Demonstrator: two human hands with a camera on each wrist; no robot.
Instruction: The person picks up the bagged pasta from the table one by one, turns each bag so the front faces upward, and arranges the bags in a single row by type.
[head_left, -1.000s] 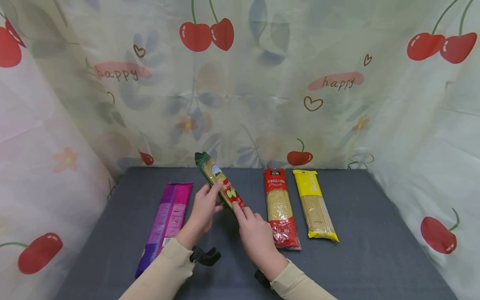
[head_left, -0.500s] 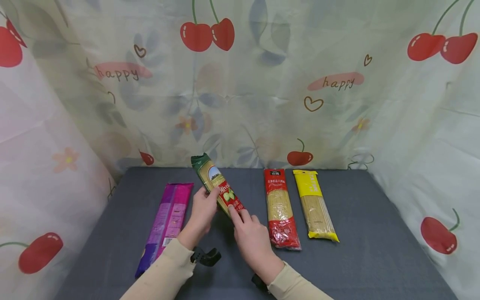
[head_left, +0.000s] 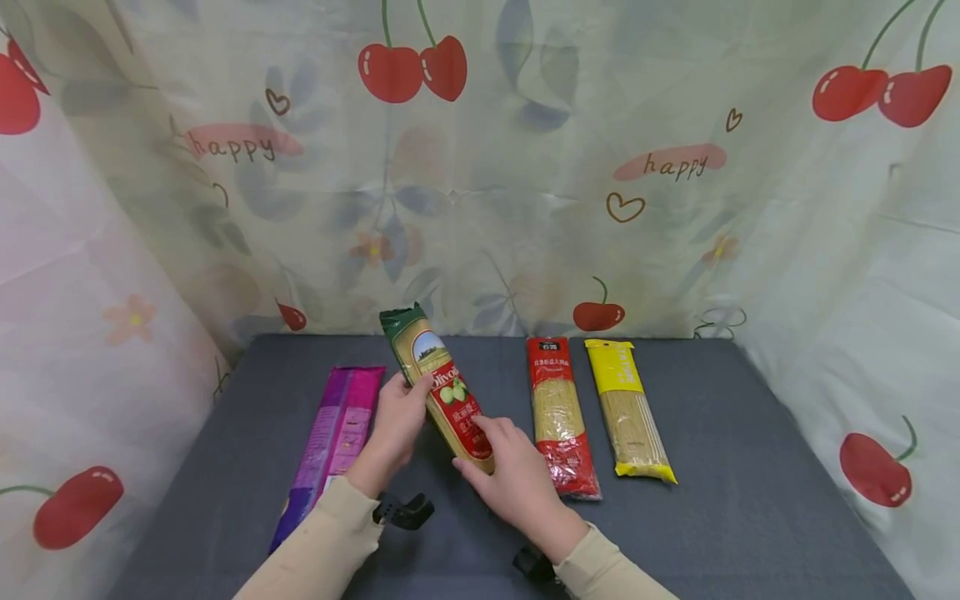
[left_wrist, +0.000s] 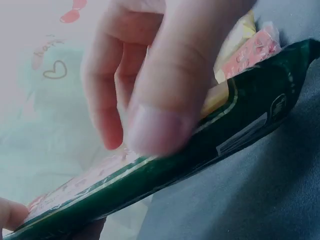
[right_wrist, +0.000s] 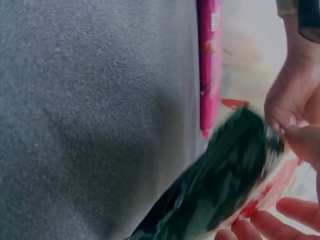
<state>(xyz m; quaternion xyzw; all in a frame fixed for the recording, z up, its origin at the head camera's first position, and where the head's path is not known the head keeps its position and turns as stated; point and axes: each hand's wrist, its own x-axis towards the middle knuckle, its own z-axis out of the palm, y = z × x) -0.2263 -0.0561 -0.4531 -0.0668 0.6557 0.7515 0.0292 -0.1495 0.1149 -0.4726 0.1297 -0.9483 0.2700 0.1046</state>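
A green, gold and red spaghetti pack is held tilted over the grey table, its label facing up. My left hand grips its left edge, thumb on the front and fingers behind. At the near end, my right hand has fingers on the red label and its thumb at the bottom edge. The left wrist view shows the pack's dark green side below a blurred thumb. In the right wrist view the green pack is blurred, with right fingertips beside its red front.
A purple and pink pack lies to the left, partly behind the left forearm. On the right are a red spaghetti pack and a yellow-ended one, side by side. A printed curtain hangs behind the grey table.
The spaghetti pack has turned so its front label shows more fully. My left hand has shifted slightly left, and the right hand's thumb has come into view at the pack's lower end.
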